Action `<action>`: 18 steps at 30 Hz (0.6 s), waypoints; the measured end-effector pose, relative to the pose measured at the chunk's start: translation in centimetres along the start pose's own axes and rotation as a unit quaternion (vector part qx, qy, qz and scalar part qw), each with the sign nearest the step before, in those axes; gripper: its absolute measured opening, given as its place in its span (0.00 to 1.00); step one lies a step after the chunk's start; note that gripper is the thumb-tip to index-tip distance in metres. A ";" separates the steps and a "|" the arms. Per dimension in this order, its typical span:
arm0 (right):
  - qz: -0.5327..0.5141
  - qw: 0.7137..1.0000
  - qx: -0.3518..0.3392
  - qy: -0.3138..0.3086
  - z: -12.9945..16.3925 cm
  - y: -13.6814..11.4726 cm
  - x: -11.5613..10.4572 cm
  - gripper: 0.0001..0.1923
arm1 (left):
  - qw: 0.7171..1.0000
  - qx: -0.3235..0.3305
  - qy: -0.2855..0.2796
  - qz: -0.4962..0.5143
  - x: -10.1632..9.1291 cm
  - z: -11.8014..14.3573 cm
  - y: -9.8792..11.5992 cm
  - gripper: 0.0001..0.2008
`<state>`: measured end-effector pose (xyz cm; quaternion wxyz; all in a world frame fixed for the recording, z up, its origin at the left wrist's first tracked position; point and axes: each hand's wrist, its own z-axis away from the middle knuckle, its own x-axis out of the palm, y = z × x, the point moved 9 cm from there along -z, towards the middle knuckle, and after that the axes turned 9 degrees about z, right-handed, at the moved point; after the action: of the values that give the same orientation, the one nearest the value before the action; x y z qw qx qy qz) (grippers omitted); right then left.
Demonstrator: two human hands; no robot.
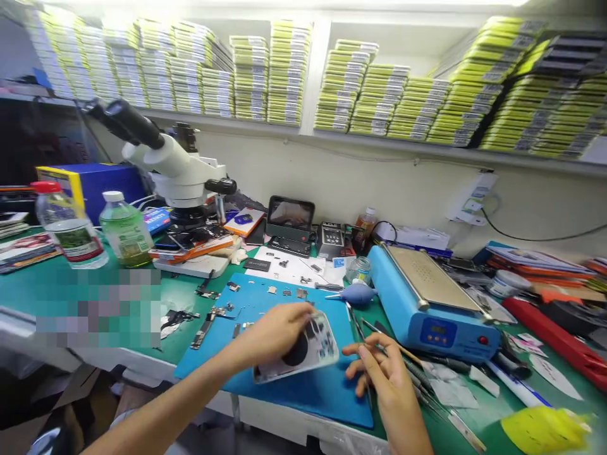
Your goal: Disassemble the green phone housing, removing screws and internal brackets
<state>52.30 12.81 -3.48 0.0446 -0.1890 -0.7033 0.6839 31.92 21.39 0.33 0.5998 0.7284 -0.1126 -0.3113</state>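
My left hand (277, 335) grips the upper edge of a silver-white phone back housing (313, 365), tilted above the blue mat (327, 395). A black circle and camera openings show on the housing's inner face; my fingers hide part of it. Just right of the housing, my right hand (382, 373) hovers with its fingers bent and apart. Beneath its fingers runs a slim dark tool, perhaps tweezers (353, 321), at the mat's right edge; whether they touch is unclear. Small phone parts (287, 293) and a long dark circuit strip (203, 332) lie on the mat.
A blue heating plate machine (431, 316) stands to the right, with hand tools beside it. Behind the mat are a blower bulb (358, 294) and a glass jar (360, 270). A microscope (180, 170) and bottles (124, 230) occupy the left. A yellow bottle (545, 430) lies front right.
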 end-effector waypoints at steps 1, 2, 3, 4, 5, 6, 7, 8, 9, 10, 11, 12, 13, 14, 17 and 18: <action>-0.002 1.000 -0.001 0.004 -0.1 0.0 -0.1 0.28 | 0.999 0.008 -0.006 -0.048 0.5 -0.1 0.2 0.15; -0.003 1.000 -0.001 0.010 -0.2 0.0 -0.2 0.29 | 0.996 0.018 -0.014 -0.091 1.0 -0.1 0.5 0.12; -0.005 1.000 -0.002 0.016 -0.3 -0.1 -0.3 0.28 | 0.991 0.028 -0.025 -0.132 1.7 -0.1 0.6 0.10; -0.005 1.000 -0.002 0.017 -0.4 -0.1 -0.3 0.29 | 0.984 0.038 -0.033 -0.169 2.2 -0.1 0.7 0.08; -0.004 1.000 -0.002 0.016 -0.4 -0.1 -0.2 0.30 | 0.978 0.052 -0.036 -0.200 2.7 0.0 0.8 0.06; -0.002 1.000 -0.002 0.020 -0.5 -0.2 -0.2 0.30 | 0.971 0.066 -0.038 -0.225 3.1 0.2 0.9 0.07; 0.000 1.000 -0.003 0.026 -0.5 -0.2 -0.2 0.30 | 0.965 0.083 -0.039 -0.245 3.4 0.4 1.0 0.10; 0.002 0.999 -0.004 0.034 -0.5 -0.2 -0.2 0.30 | 0.959 0.101 -0.040 -0.261 3.7 0.7 1.2 0.13; 0.005 0.999 -0.005 0.043 -0.5 -0.1 -0.3 0.29 | 0.954 0.119 -0.038 -0.272 3.9 1.1 1.4 0.16; 0.007 0.999 -0.005 0.051 -0.5 -0.1 -0.4 0.29 | 0.950 0.134 -0.032 -0.279 4.0 1.6 1.6 0.17; 0.010 0.998 -0.005 0.057 -0.5 0.0 -0.5 0.30 | 0.948 0.145 -0.023 -0.283 3.9 2.1 1.9 0.17; 0.016 0.998 -0.001 0.055 -0.6 0.2 -0.6 0.31 | 0.946 0.154 -0.010 -0.285 3.7 2.7 2.1 0.17; 0.024 0.998 0.003 0.052 -0.7 0.3 -0.6 0.33 | 0.945 0.158 0.006 -0.285 3.2 3.4 2.2 0.16; 0.032 0.998 0.008 0.046 -0.7 0.4 -0.6 0.34 | 0.945 0.160 0.024 -0.284 2.5 4.2 2.3 0.15; 0.052 0.998 0.018 0.032 -0.8 0.5 -0.5 0.34 | 0.944 0.145 0.086 -0.285 -1.6 7.0 1.6 0.14; 0.054 0.998 0.018 0.033 -0.9 0.4 -0.5 0.35 | 0.942 0.131 0.115 -0.287 -3.8 8.0 1.0 0.15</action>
<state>53.16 13.44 -3.71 0.0344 -0.2481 -0.6777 0.6914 24.43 16.71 1.73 0.3930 0.8330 0.1313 -0.3666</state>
